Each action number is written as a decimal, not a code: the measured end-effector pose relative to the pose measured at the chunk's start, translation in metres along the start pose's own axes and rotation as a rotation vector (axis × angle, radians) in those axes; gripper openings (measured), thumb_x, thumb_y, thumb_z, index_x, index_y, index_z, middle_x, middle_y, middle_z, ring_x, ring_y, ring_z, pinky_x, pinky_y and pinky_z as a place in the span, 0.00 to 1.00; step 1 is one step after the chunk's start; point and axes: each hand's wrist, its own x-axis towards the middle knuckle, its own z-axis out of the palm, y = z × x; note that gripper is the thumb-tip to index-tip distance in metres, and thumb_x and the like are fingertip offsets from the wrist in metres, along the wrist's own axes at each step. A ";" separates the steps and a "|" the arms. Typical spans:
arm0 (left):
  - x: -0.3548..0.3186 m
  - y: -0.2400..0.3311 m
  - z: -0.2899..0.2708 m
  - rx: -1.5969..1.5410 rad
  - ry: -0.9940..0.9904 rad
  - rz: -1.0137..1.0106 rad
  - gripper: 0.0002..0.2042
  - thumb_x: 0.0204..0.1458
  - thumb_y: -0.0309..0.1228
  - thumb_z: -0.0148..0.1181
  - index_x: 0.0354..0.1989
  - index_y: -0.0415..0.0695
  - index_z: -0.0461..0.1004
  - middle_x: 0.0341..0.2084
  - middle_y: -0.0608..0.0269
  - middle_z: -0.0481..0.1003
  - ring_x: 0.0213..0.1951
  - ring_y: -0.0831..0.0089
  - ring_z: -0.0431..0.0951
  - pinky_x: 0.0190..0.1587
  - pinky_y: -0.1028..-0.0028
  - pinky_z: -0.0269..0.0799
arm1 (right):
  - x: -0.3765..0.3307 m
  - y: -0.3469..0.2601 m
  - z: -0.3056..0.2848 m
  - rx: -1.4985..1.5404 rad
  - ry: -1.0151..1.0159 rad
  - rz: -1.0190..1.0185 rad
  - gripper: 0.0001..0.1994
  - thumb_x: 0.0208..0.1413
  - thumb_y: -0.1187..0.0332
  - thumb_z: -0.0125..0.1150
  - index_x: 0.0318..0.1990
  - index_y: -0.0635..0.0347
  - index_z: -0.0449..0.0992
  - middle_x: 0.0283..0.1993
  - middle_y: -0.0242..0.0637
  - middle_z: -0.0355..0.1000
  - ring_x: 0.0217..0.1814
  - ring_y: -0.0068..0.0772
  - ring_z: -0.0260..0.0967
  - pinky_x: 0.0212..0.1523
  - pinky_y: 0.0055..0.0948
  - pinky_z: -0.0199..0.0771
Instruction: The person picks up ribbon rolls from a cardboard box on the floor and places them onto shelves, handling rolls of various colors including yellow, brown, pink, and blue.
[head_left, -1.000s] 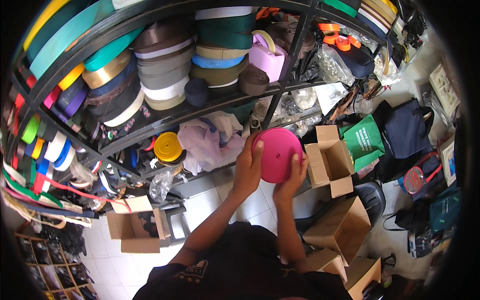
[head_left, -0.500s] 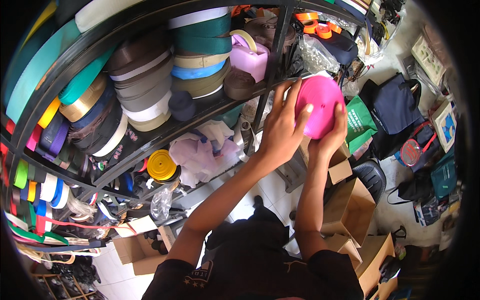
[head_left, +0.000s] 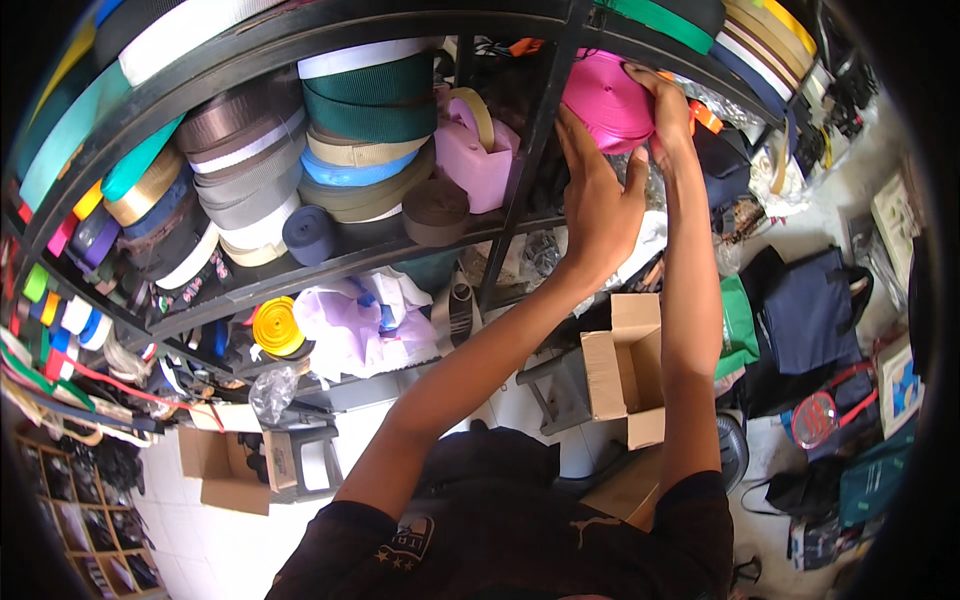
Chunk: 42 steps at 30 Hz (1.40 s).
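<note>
Pink roll [head_left: 605, 98], right hand [head_left: 669, 113] curled against it

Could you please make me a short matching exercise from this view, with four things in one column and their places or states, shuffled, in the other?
Things:
1. Pink roll
2. Yellow roll
3. Lilac container
4. Navy bag

Places or states:
A. Just left of crumpled pale wrapping
B. Right of the green bag
C. At the left hand and right hand
D. With a cream ring at its top

Pairs: 1-C, 2-A, 3-D, 4-B
</note>
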 end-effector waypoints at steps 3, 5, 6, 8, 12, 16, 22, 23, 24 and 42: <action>0.010 -0.006 0.016 -0.062 0.062 -0.128 0.43 0.56 0.37 0.57 0.68 0.29 0.33 0.67 0.27 0.39 0.64 0.35 0.54 0.62 0.55 0.60 | 0.039 0.026 0.010 0.031 -0.084 -0.034 0.17 0.59 0.65 0.54 0.51 0.66 0.76 0.51 0.40 0.75 0.52 0.31 0.70 0.57 0.28 0.66; 0.021 -0.016 0.017 -0.068 0.149 -0.116 0.43 0.56 0.37 0.58 0.68 0.29 0.34 0.66 0.26 0.40 0.64 0.35 0.55 0.62 0.54 0.61 | 0.042 0.025 0.038 0.070 -0.096 -0.048 0.20 0.60 0.62 0.52 0.55 0.65 0.72 0.55 0.41 0.72 0.55 0.31 0.68 0.58 0.29 0.65; 0.026 -0.020 0.017 -0.028 0.202 -0.137 0.45 0.55 0.36 0.59 0.68 0.30 0.31 0.66 0.28 0.42 0.46 0.50 0.65 0.49 0.61 0.68 | 0.043 0.023 0.051 0.099 -0.074 -0.059 0.22 0.62 0.60 0.50 0.59 0.63 0.69 0.58 0.42 0.69 0.57 0.31 0.67 0.58 0.29 0.65; 0.031 -0.015 0.029 -0.001 0.247 -0.152 0.48 0.55 0.36 0.61 0.69 0.31 0.28 0.66 0.31 0.44 0.28 0.64 0.75 0.36 0.67 0.76 | 0.068 0.042 0.044 -0.070 -0.099 -0.192 0.26 0.65 0.55 0.47 0.64 0.61 0.63 0.65 0.43 0.62 0.64 0.33 0.61 0.63 0.32 0.60; 0.029 0.006 0.021 -0.040 0.212 -0.299 0.45 0.53 0.37 0.61 0.67 0.30 0.33 0.63 0.24 0.46 0.53 0.36 0.68 0.51 0.52 0.70 | 0.076 0.059 0.057 -0.152 -0.142 -0.219 0.25 0.64 0.55 0.46 0.63 0.62 0.64 0.65 0.45 0.62 0.65 0.37 0.60 0.64 0.34 0.59; 0.018 -0.009 0.020 0.104 0.223 -0.264 0.47 0.52 0.37 0.62 0.67 0.30 0.33 0.64 0.26 0.42 0.58 0.34 0.64 0.53 0.52 0.68 | 0.076 0.064 0.064 -0.209 -0.172 -0.258 0.25 0.64 0.55 0.46 0.62 0.62 0.64 0.65 0.47 0.62 0.66 0.40 0.59 0.65 0.36 0.58; 0.007 -0.025 0.022 0.140 0.268 -0.075 0.44 0.53 0.36 0.63 0.68 0.35 0.36 0.56 0.39 0.57 0.44 0.53 0.73 0.47 0.60 0.70 | 0.078 0.071 0.069 -0.312 -0.168 -0.296 0.25 0.64 0.54 0.46 0.61 0.63 0.66 0.65 0.50 0.62 0.68 0.46 0.58 0.66 0.38 0.56; 0.004 -0.025 0.022 0.131 0.260 -0.031 0.45 0.53 0.36 0.62 0.69 0.35 0.34 0.58 0.38 0.56 0.46 0.52 0.73 0.48 0.61 0.70 | 0.078 0.072 0.069 -0.330 -0.166 -0.300 0.25 0.64 0.54 0.46 0.61 0.63 0.66 0.65 0.51 0.62 0.68 0.46 0.58 0.66 0.38 0.55; 0.001 -0.025 0.022 0.121 0.253 0.013 0.46 0.54 0.37 0.62 0.70 0.35 0.32 0.59 0.38 0.55 0.47 0.51 0.73 0.48 0.61 0.70 | 0.077 0.074 0.069 -0.346 -0.160 -0.305 0.25 0.64 0.54 0.46 0.61 0.63 0.66 0.65 0.51 0.62 0.68 0.47 0.58 0.67 0.39 0.55; -0.260 -0.088 -0.424 0.105 -0.319 -0.990 0.24 0.64 0.43 0.45 0.30 0.34 0.79 0.17 0.57 0.79 0.19 0.76 0.79 0.20 0.79 0.70 | -0.171 0.077 0.042 0.019 0.255 -0.604 0.16 0.59 0.68 0.51 0.27 0.76 0.74 0.23 0.50 0.70 0.28 0.40 0.70 0.35 0.35 0.70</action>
